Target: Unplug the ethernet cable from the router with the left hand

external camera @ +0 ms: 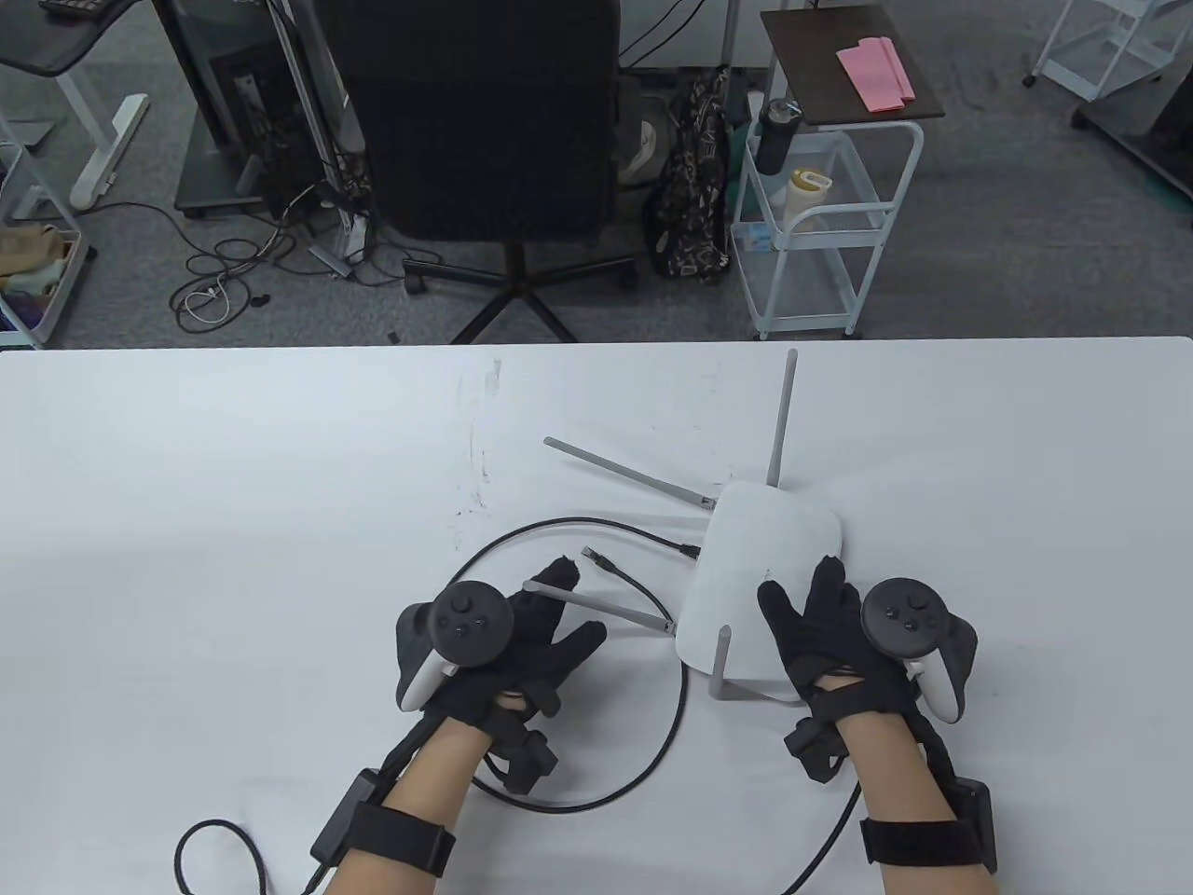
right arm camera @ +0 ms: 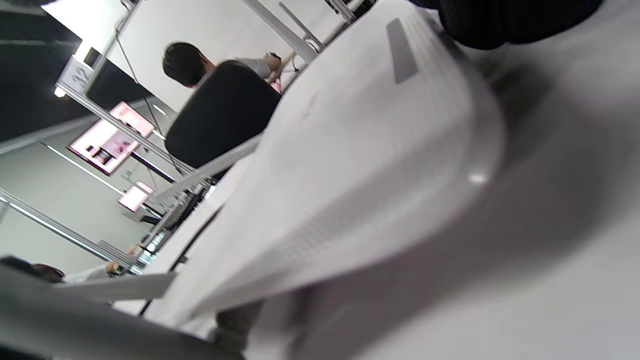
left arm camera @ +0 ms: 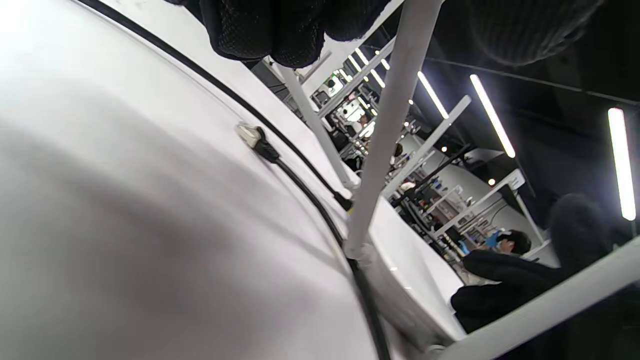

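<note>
The white router (external camera: 769, 569) lies on the table right of centre, with grey antennas sticking out. The black ethernet cable (external camera: 522, 536) loops on the table; one plug (external camera: 690, 550) sits in the router's left side, and the other end (external camera: 592, 555) lies free. My left hand (external camera: 550, 615) is spread open over a low antenna (external camera: 606, 611), holding nothing. In the left wrist view the free plug (left arm camera: 248, 134), the plugged end (left arm camera: 344, 201) and that antenna (left arm camera: 390, 125) show. My right hand (external camera: 811, 606) rests flat on the router's top (right arm camera: 350, 150).
The white table (external camera: 233, 522) ends at its far edge (external camera: 596, 343), with an office chair (external camera: 485, 121) and a wire cart (external camera: 820, 214) behind it. Glove cables (external camera: 214, 839) trail at the near edge.
</note>
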A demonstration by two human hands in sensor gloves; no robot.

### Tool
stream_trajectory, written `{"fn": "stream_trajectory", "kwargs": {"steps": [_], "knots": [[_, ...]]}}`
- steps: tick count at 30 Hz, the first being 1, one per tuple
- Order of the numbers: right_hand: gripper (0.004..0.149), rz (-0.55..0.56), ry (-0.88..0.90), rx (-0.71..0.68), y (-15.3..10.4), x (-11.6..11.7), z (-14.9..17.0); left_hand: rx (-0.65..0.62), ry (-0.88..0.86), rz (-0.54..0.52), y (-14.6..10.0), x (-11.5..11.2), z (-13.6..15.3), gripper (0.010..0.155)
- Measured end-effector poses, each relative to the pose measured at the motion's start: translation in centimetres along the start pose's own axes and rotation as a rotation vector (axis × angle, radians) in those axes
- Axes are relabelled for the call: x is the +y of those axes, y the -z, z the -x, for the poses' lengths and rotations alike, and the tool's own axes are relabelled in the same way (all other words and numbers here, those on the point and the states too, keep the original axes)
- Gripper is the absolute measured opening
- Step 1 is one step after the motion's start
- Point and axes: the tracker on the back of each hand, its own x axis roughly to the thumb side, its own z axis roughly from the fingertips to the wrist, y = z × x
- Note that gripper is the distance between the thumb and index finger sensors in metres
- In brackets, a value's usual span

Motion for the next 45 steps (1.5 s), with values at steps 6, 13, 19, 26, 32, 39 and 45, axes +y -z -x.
{"fn": "stream_trajectory", "kwargs": {"steps": [6, 13, 19, 26, 32, 39, 45], "knots": [[0.107, -0.027, 0.038, 0.016, 0.2, 0.1, 0.1, -0.001, -0.037, 0.018, 0.9, -1.8, -1.5, 0.076], [0.104, -0.057, 0.154, 0.001, 0.5, 0.3, 0.4, 0.064, 0.075, 0.148, 2.5, -4.0, -1.4, 0.077], [0.103, -0.078, 0.235, -0.015, 0.8, 0.6, 0.4, 0.092, 0.042, 0.204, 3.0, -5.3, -1.1, 0.077], [0.104, -0.094, 0.441, -0.041, 0.9, 1.5, 0.6, 0.118, -0.009, 0.147, 2.9, -5.2, -1.0, 0.068], [0.104, -0.063, 0.57, -0.048, 0.9, 1.5, 0.8, 0.135, -0.075, 0.11, 2.8, -4.6, -0.2, 0.061], [0.108, -0.058, 0.646, -0.052, 1.2, 1.5, 1.0, 0.142, -0.073, 0.082, 2.6, -4.2, 0.0, 0.047], [0.105, -0.05, 0.704, -0.014, 1.4, 1.6, 1.3, 0.118, -0.177, 0.163, 2.6, -3.9, 0.7, 0.041]]}}
